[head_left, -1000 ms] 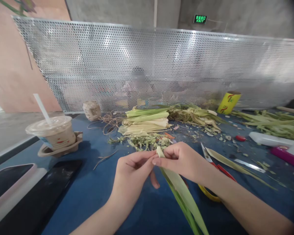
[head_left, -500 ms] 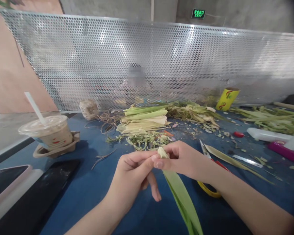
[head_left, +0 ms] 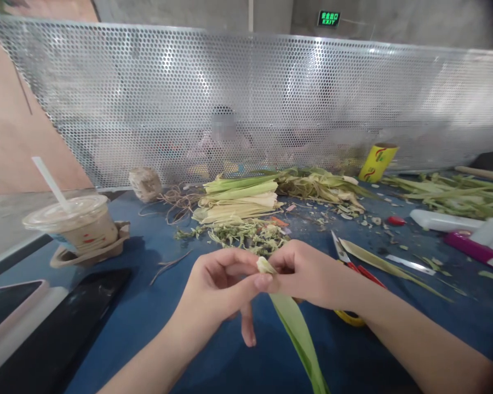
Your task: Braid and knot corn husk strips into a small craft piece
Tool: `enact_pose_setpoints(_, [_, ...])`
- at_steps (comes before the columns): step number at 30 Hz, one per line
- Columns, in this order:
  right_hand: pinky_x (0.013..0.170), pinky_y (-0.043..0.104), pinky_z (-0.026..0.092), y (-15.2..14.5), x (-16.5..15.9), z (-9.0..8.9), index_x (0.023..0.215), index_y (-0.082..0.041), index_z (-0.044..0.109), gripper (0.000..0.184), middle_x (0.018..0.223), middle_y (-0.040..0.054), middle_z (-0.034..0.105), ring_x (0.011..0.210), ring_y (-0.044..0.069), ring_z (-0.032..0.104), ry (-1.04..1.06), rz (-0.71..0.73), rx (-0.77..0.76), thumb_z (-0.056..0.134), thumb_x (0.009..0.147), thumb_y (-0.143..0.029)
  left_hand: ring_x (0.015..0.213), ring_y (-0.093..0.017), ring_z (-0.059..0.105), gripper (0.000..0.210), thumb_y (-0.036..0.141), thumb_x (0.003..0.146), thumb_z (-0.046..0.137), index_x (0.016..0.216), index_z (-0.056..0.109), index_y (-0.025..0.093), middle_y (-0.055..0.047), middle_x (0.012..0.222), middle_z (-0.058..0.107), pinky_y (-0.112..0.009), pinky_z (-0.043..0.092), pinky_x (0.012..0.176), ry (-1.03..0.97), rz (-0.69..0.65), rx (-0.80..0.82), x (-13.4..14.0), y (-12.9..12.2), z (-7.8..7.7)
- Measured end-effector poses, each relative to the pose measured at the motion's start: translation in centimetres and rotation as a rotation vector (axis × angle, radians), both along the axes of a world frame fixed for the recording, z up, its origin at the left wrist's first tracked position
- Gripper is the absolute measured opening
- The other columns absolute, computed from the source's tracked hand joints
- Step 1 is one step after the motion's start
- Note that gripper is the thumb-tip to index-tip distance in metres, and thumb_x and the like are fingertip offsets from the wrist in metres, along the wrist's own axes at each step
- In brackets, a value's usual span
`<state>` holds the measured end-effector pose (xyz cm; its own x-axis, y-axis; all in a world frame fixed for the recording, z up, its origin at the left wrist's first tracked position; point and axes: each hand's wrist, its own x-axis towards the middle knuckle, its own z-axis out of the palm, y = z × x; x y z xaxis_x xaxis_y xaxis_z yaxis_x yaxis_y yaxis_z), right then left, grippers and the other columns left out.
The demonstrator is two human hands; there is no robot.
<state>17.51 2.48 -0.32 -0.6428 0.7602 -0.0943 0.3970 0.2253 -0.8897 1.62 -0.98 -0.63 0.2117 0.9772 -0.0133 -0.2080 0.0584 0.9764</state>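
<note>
Both hands meet above the blue table (head_left: 181,339), pinching a long green corn husk leaf (head_left: 293,323). Its pale, folded end (head_left: 265,266) pokes up between the fingertips, and the rest hangs down toward me. My left hand (head_left: 219,293) grips that end with thumb and index finger, its lower fingers loosely curled. Closed on the same end from the other side is my right hand (head_left: 302,273), its fingers partly hidden. Scissors (head_left: 353,271) with red and yellow handles lie beside my right forearm, which covers part of them.
Beyond my hands lie stacked husks (head_left: 240,197), dried plant bits (head_left: 246,232) and a twine tangle (head_left: 176,200). A drink cup (head_left: 82,224) and phone (head_left: 12,306) stand left. To the right are a glue gun (head_left: 476,243) and yellow tube (head_left: 378,163). A perforated metal screen (head_left: 148,98) stands behind.
The pale folded end has shifted slightly left and down between my fingers. My left index finger has lifted a little off it. The camera view has moved slightly.
</note>
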Motion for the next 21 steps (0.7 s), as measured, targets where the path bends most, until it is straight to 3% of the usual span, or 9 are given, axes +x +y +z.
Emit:
enact_pose_setpoints(7, [0.041,0.023,0.012,0.0,-0.3,0.0,0.053,-0.018,0.029,0.046,0.051,-0.0071,0.019,0.046,0.005,0.018,0.01,-0.03,0.043,0.058,0.073,-0.047,0.02,-0.011,0.047,0.009,0.027,0.069,0.064,0.066,0.062,0.018,0.004,0.028,0.052,-0.015,0.01,0.03,0.083,0.062,0.032,0.1,0.1,-0.2])
enact_pose_setpoints(15, [0.043,0.022,0.018,0.6,-0.3,-0.6,0.062,-0.018,0.04,0.036,0.056,-0.0066,0.025,0.049,0.006,0.024,0.031,0.007,0.144,0.059,0.073,-0.047,0.021,-0.01,0.047,0.013,0.028,0.066,0.067,0.061,0.063,0.016,0.004,0.03,0.052,-0.015,0.013,0.03,0.158,0.06,0.016,-0.6,1.0,0.3])
enact_pose_setpoints(21, [0.05,0.021,0.03,0.6,-0.4,-0.3,0.071,-0.017,0.048,0.03,0.061,-0.0043,0.04,0.054,0.008,0.038,0.092,0.055,0.138,0.049,0.082,-0.046,0.021,-0.006,0.041,0.013,0.027,0.066,0.067,0.062,0.066,0.016,0.003,0.028,0.052,-0.015,0.018,0.029,0.208,0.311,0.19,-1.5,1.8,0.5])
